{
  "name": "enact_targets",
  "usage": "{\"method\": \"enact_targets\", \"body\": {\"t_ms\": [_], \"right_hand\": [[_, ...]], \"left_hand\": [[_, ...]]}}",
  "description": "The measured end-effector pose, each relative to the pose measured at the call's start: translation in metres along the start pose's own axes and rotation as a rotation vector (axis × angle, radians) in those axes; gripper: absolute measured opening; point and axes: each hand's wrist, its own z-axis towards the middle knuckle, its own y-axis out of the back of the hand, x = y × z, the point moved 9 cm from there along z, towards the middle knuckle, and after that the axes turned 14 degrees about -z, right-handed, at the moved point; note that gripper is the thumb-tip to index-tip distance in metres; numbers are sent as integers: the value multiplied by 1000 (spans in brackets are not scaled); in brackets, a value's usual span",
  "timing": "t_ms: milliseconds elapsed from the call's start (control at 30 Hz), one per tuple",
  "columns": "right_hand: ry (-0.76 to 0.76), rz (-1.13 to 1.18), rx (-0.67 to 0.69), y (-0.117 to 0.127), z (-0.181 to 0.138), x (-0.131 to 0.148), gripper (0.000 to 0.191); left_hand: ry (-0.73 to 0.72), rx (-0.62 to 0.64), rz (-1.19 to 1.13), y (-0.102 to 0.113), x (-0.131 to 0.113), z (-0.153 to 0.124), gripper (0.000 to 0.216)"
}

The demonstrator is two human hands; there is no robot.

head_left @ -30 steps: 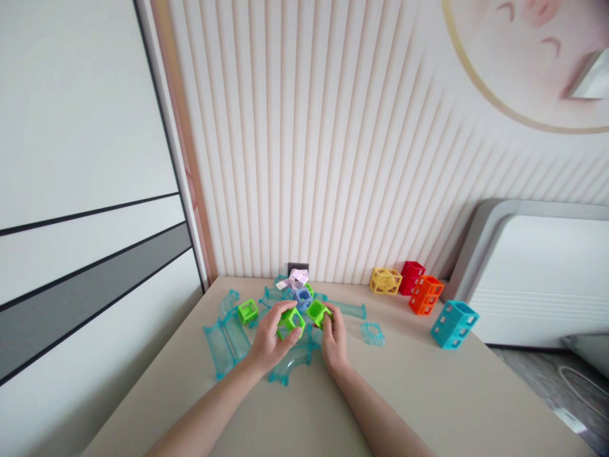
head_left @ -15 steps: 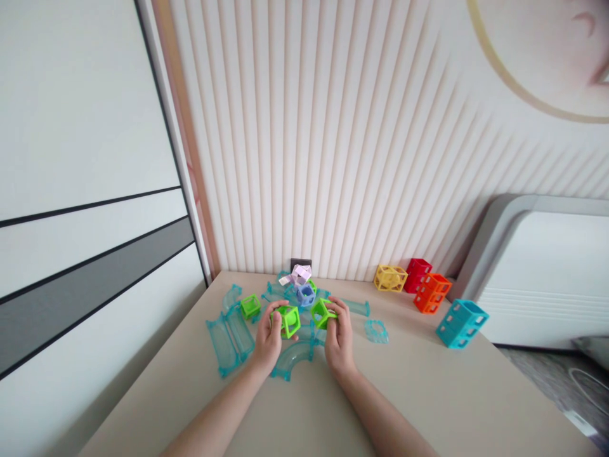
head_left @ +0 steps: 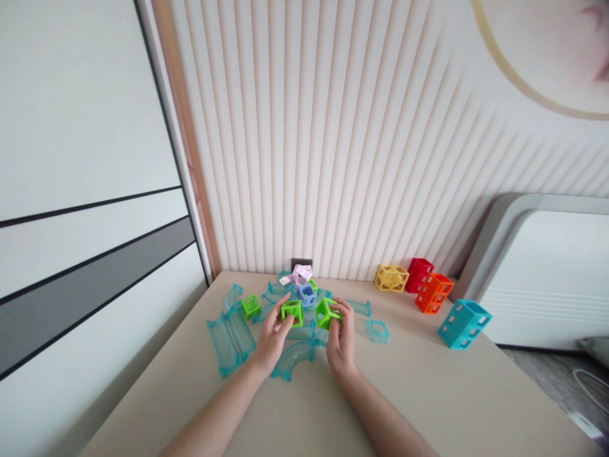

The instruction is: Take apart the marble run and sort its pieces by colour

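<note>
My left hand (head_left: pixel 273 336) is closed on a bright green open-frame cube block (head_left: pixel 292 313), thumb across its near side. A second green frame cube (head_left: pixel 326 313) is gripped by my right hand (head_left: pixel 341 339). The two cubes are held apart, a small gap between them, above the table. Beneath and around them lie translucent teal track pieces (head_left: pixel 297 359), partly hidden by my hands. Just behind the cubes sit a blue frame cube (head_left: pixel 307 294) and some pale purple pieces (head_left: pixel 301 273). Left of my left hand rests another green cube (head_left: pixel 250 306).
On the table's (head_left: pixel 304 419) right side stand a yellow block (head_left: pixel 391 278), a red one (head_left: pixel 419 275), an orange one (head_left: pixel 433 293) and a teal one (head_left: pixel 464 324). A flat teal piece (head_left: pixel 377 331) lies nearer the middle. The ribbed wall (head_left: pixel 304 139) borders the back.
The left hand has turned its green cube and shifted it slightly right and up. The right hand's cube has tilted and moved a little to the right.
</note>
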Motion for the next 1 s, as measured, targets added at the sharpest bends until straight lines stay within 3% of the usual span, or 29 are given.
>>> {"method": "enact_targets", "body": {"t_ms": [267, 533, 767, 1000], "right_hand": [[15, 19, 9, 2, 0, 7, 18], [76, 88, 103, -2, -2, 16, 18], [188, 71, 191, -4, -6, 37, 20], [229, 63, 242, -7, -10, 46, 22]], "left_hand": [[92, 18, -281, -9, -2, 0, 42], [313, 63, -287, -18, 6, -4, 38], [404, -43, -294, -10, 12, -7, 35], [488, -44, -247, -10, 23, -11, 38]]}}
